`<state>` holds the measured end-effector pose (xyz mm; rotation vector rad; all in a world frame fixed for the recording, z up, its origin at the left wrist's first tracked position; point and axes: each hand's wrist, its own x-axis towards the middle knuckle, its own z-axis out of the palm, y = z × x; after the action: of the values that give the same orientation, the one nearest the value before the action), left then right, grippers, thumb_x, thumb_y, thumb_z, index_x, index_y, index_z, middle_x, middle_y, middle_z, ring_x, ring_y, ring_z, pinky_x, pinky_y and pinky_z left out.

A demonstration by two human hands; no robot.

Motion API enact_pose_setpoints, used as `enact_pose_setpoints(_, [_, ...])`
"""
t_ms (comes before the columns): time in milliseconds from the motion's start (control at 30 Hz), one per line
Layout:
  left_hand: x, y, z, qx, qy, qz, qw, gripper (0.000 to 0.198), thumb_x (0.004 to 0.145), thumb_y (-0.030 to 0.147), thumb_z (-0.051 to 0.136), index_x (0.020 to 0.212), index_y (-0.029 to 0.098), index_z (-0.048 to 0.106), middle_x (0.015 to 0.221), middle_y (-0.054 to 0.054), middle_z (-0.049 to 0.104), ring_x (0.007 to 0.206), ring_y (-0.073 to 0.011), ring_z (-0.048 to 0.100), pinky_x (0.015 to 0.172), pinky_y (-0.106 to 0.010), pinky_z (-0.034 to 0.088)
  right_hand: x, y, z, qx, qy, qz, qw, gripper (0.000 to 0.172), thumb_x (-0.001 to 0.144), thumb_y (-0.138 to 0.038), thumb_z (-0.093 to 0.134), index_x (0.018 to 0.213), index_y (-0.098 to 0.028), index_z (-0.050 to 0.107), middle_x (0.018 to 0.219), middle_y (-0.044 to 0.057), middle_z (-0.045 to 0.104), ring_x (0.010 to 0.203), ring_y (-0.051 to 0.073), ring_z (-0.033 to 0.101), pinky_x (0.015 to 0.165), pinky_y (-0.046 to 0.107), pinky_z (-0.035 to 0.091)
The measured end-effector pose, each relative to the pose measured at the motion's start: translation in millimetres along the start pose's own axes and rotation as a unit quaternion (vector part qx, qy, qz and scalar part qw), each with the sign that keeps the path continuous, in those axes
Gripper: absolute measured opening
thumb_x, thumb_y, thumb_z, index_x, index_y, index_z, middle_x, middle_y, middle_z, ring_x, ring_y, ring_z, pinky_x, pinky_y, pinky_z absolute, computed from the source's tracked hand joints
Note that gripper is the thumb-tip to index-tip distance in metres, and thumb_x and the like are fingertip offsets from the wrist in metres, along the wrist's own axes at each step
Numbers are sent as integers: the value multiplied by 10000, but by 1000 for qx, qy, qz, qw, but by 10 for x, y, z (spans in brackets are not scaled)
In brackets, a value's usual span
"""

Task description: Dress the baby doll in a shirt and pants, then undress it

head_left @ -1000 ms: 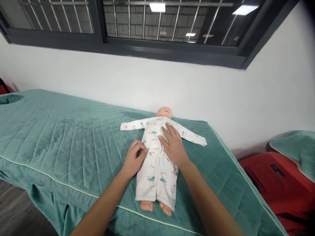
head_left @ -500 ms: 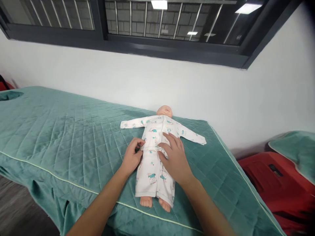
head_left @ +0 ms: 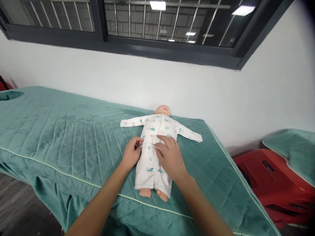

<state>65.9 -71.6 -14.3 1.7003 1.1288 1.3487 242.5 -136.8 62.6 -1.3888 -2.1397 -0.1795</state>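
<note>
A baby doll (head_left: 162,110) lies on its back, head toward the wall, its bare feet near the front edge of the bed. It wears a white printed top (head_left: 157,126) with sleeves spread to both sides and matching white trousers (head_left: 147,170). My left hand (head_left: 133,152) is at the left side of the doll's waist, thumb and fingers curled close to the cloth; whether they pinch it is too small to tell. Over the right part of the waist lies my right hand (head_left: 169,154), fingers apart, fingertips near the top's hem.
A green quilted cover (head_left: 73,131) with a pale piped edge lies under the doll. A white wall and a dark-framed barred window (head_left: 167,54) stand behind. At the right is a red plastic chair (head_left: 268,177) with green cloth (head_left: 292,147) on it.
The view has shifted slightly, so the doll's feet appear higher in the picture. My right hand's fingers have moved a little left across the waist; my left hand stays at the doll's side.
</note>
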Motion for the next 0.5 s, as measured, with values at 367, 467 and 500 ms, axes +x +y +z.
enact_pose_setpoints(367, [-859,199,-350,73,-39,-15,996,299,739,57,425,920,211,607,918,-17,624,876,-176,580,800,-310,449,-896,-525,-346,111,-78,84,987,203,890,-199,563,1074,-270,612,1418,53,504,1344,261,422,1068,465,438])
enact_pose_setpoints(467, [-1267,281,-440,92,-64,-12,994,325,739,54,439,954,224,612,973,-25,630,932,-191,587,840,-329,455,-1018,-650,-292,77,-77,86,990,154,865,-188,589,1005,-247,610,1415,75,508,1363,289,395,1102,525,388])
enact_pose_setpoints(500, [-1355,307,-448,100,-65,-16,993,320,749,66,456,976,228,611,990,-29,632,947,-198,587,852,-338,456,-1021,-685,-263,58,-74,87,992,137,863,-189,593,988,-240,613,1412,84,514,1364,300,392,1116,557,356])
